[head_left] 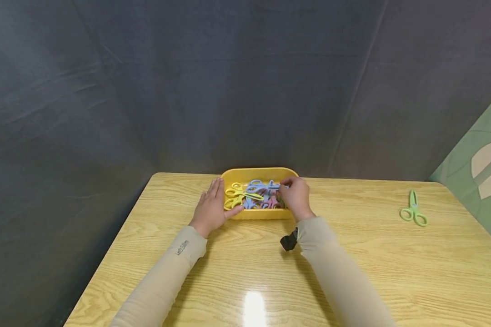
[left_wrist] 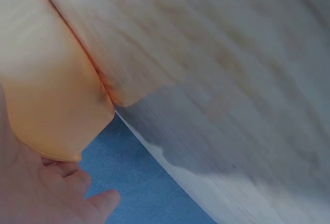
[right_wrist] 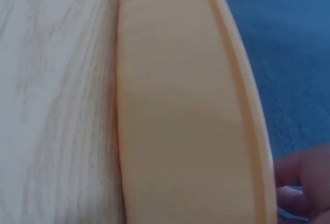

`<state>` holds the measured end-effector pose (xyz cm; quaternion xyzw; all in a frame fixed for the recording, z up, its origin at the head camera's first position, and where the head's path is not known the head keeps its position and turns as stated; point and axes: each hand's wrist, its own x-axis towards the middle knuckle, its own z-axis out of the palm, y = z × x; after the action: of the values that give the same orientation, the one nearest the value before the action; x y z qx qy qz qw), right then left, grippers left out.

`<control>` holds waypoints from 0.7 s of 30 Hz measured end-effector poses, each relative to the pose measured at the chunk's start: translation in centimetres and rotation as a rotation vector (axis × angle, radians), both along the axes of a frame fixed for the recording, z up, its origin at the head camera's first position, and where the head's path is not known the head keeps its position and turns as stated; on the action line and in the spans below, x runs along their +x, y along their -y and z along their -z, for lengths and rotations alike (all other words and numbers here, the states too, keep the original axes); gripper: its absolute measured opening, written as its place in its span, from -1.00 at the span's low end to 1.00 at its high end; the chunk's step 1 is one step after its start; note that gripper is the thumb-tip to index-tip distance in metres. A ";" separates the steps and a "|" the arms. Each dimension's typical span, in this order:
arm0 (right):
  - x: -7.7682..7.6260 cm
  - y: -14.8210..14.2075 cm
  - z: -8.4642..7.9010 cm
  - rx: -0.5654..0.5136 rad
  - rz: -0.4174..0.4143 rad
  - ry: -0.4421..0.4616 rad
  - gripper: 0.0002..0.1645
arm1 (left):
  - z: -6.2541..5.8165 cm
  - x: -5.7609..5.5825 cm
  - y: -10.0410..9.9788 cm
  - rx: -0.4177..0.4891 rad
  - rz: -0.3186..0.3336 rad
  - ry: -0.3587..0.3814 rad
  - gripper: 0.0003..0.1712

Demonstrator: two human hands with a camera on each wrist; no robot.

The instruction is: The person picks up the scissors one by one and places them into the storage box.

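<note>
A yellow bin (head_left: 259,214) at the table's back edge holds several pairs of scissors in yellow, blue and pink. My left hand (head_left: 210,206) rests against the bin's left end, fingers extended along the rim and thumb over the front corner. In the left wrist view, the left hand (left_wrist: 46,195) lies beside the bin's wall (left_wrist: 62,95). My right hand (head_left: 296,197) reaches over the right end, its fingertips pinching the blade end of the blue scissors (head_left: 258,187) on top. Yellow scissors (head_left: 243,192) lie beside them. The right wrist view shows curled fingers (right_wrist: 304,175) behind the rim; the scissors are hidden there.
Green scissors (head_left: 413,210) lie by themselves on the wooden table (head_left: 352,259), far to the right. A dark cloth (head_left: 245,91) hangs right behind the table's back edge. A black wrist device (head_left: 289,240) sits at the right cuff.
</note>
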<state>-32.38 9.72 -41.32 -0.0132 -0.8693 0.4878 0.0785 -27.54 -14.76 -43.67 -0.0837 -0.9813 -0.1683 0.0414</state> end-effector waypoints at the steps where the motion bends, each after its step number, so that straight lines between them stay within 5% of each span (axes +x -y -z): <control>1: 0.0 0.1 0.0 0.025 0.000 -0.001 -0.78 | 0.0 0.0 0.0 -0.001 0.000 0.002 0.30; 21: -0.1 1.1 0.7 0.389 -0.103 -0.018 -0.82 | -0.1 -0.1 -0.1 -0.007 -0.002 0.005 0.29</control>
<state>-32.50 8.62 -42.00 0.0510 -0.9459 0.3141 0.0624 -27.64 -14.67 -43.57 -0.0824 -0.9820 -0.1652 0.0388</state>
